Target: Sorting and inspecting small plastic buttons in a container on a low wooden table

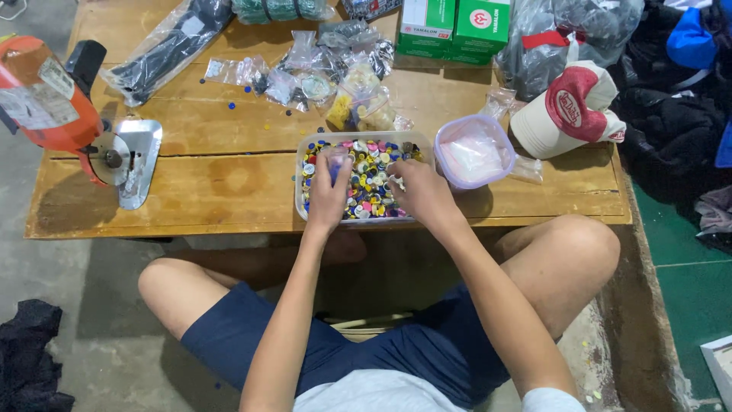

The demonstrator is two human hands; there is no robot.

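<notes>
left hand (329, 191) | fingers curled, pinching a small clear plastic bag (336, 162) | right hand (418, 188) | grip unclear, in clear plastic tub (305, 145) of small colourful buttons (367, 174) | light, slippery, likely best pinched at rims

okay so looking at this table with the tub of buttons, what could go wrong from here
1. The clear tub of mixed buttons sits at the table's front edge; with the left hand and right hand both digging in, it might get nudged off toward the lap.
2. The lilac-rimmed tub sits close beside the right hand, so an outward sweep could knock it.
3. Loose buttons already lie scattered on the wood; more may roll away.
</notes>
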